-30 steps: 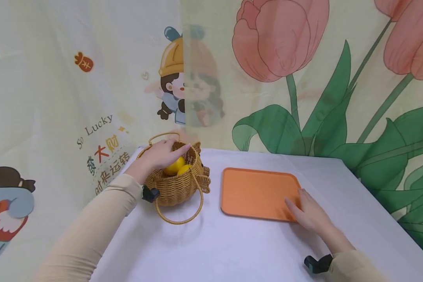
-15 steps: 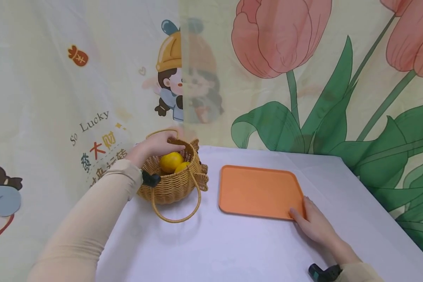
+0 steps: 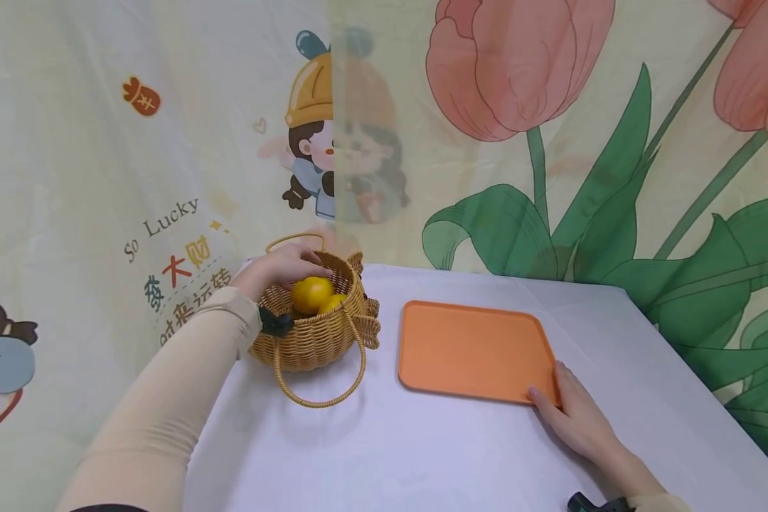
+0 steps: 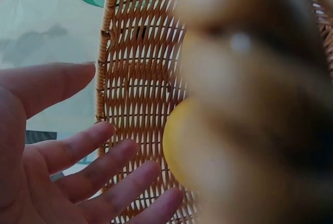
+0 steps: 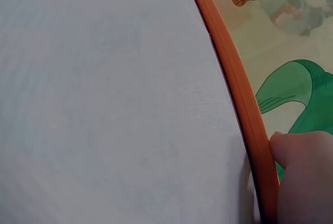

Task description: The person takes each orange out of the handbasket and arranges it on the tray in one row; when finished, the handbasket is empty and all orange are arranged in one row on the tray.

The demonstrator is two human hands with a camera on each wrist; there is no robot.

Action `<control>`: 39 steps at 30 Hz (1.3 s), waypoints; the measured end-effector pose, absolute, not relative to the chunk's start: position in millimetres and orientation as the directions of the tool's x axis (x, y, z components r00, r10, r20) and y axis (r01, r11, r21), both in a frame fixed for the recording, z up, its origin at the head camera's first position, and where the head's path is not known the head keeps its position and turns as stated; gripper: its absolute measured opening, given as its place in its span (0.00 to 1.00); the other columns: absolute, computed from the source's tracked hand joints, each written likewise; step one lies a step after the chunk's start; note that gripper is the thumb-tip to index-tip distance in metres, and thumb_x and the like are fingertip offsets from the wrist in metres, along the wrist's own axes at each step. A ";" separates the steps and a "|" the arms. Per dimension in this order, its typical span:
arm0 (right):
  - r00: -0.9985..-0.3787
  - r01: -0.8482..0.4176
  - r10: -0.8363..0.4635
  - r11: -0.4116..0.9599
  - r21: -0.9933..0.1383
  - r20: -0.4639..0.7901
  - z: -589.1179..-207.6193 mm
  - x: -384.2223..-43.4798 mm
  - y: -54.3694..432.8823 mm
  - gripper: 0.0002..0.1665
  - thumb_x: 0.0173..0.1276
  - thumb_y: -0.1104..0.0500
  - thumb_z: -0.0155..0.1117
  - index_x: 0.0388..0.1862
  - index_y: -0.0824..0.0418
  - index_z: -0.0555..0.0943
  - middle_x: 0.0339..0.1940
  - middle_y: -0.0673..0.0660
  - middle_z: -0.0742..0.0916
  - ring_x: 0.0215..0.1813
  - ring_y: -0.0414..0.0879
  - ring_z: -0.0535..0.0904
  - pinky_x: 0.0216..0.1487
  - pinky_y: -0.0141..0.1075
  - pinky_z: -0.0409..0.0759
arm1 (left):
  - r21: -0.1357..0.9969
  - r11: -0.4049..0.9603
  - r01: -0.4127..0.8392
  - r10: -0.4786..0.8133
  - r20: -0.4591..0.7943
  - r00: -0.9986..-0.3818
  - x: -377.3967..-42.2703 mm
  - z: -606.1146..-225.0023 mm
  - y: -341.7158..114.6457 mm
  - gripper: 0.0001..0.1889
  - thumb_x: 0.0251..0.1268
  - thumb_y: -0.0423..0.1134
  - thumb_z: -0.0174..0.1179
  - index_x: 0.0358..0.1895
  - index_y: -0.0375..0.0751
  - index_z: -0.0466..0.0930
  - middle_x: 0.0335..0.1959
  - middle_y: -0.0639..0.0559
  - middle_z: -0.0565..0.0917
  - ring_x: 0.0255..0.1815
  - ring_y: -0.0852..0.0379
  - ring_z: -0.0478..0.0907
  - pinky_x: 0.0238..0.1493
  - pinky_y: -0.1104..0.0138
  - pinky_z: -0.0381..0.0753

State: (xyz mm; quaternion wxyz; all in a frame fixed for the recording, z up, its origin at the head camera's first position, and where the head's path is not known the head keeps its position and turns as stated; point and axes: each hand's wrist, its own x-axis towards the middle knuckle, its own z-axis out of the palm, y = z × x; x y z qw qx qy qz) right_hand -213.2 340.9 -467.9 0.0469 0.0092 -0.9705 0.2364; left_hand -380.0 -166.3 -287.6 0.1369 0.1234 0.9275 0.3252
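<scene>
In the head view, my left hand [image 3: 286, 266] reaches over the rim of a brown wicker basket [image 3: 310, 348] at the left of the table. Two yellow fruits [image 3: 312, 294], which look like lemons, lie inside. The left wrist view has the fingers [image 4: 122, 190] spread and extended beside the basket wall [image 4: 138, 78], apart from a yellow fruit [image 4: 177, 138]; a blurred basket handle covers much of that view. My right hand [image 3: 581, 418] holds the near right corner of an orange tray [image 3: 473, 352], thumb on its rim and fingers along its right side.
A white cloth [image 3: 358, 455] covers the table. The basket's front handle [image 3: 320, 404] hangs down toward me, while its rear handle [image 3: 294, 237] stands up. Printed curtains [image 3: 384, 142] with tulips and cartoon figures enclose the back and left.
My left hand has lowered into the basket's opening, its fingers nearer the fruits. My right hand has come from over the tray's right side to hold its near right corner.
</scene>
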 end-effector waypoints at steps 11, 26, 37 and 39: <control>-0.995 0.015 0.060 0.884 -0.467 0.082 -472.7 -193.3 354.8 0.62 0.76 0.31 0.51 0.79 0.79 0.44 0.77 0.81 0.56 0.76 0.77 0.52 0.70 0.70 0.56 | 0.683 0.717 0.139 0.386 -0.223 -0.895 -390.6 -276.9 -141.7 0.23 0.74 0.47 0.59 0.62 0.33 0.75 0.57 0.36 0.74 0.58 0.38 0.74 0.50 0.50 0.82; -0.983 -0.069 0.011 0.902 -0.427 0.181 -475.2 -207.7 352.7 0.59 0.75 0.32 0.55 0.81 0.75 0.47 0.80 0.75 0.59 0.78 0.71 0.55 0.72 0.66 0.58 | 0.645 0.755 0.123 0.452 -0.376 -0.809 -401.5 -287.0 -144.0 0.31 0.76 0.51 0.58 0.67 0.27 0.70 0.63 0.31 0.75 0.61 0.35 0.77 0.56 0.47 0.81; -0.981 -0.083 -0.013 0.930 -0.358 0.193 -475.5 -213.9 350.3 0.57 0.77 0.32 0.51 0.81 0.75 0.49 0.81 0.74 0.57 0.79 0.70 0.54 0.74 0.63 0.56 | 0.686 0.727 0.020 0.461 -0.466 -0.755 -400.6 -303.2 -160.9 0.31 0.77 0.50 0.58 0.69 0.28 0.70 0.64 0.32 0.76 0.63 0.38 0.77 0.58 0.46 0.79; -0.982 -0.077 -0.008 0.931 -0.357 0.190 -477.2 -208.9 353.0 0.56 0.77 0.32 0.50 0.81 0.75 0.50 0.81 0.73 0.57 0.79 0.71 0.54 0.73 0.64 0.56 | 0.690 0.724 0.011 0.464 -0.475 -0.748 -402.6 -306.0 -155.0 0.30 0.77 0.50 0.58 0.70 0.29 0.70 0.64 0.32 0.77 0.62 0.39 0.78 0.59 0.47 0.79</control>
